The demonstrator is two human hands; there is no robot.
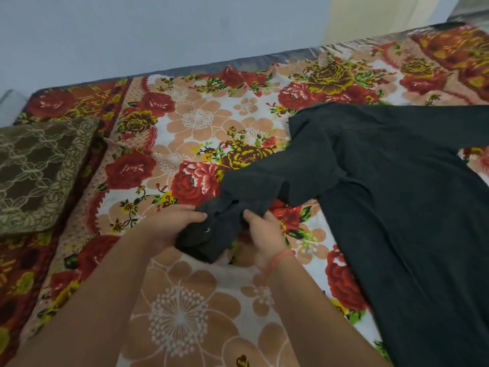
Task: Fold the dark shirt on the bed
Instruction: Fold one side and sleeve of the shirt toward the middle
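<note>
The dark shirt (pixel 402 197) lies spread over the right half of the flowered bed cover (pixel 185 123), its body running toward the lower right. One long sleeve (pixel 254 181) stretches left toward me. My left hand (pixel 169 226) grips the sleeve's cuff end from the left, thumb on top. My right hand (pixel 262 231) pinches the same cuff from the right; a thin red thread circles that wrist. A small metal snap shows on the cuff (pixel 211 231) between my hands. The shirt's other sleeve runs off the right edge.
A brown patterned cushion (pixel 39 170) lies at the left edge of the bed. A pale wall (pixel 158 30) runs along the bed's far side. The flowered cover stretches between the cushion and the shirt.
</note>
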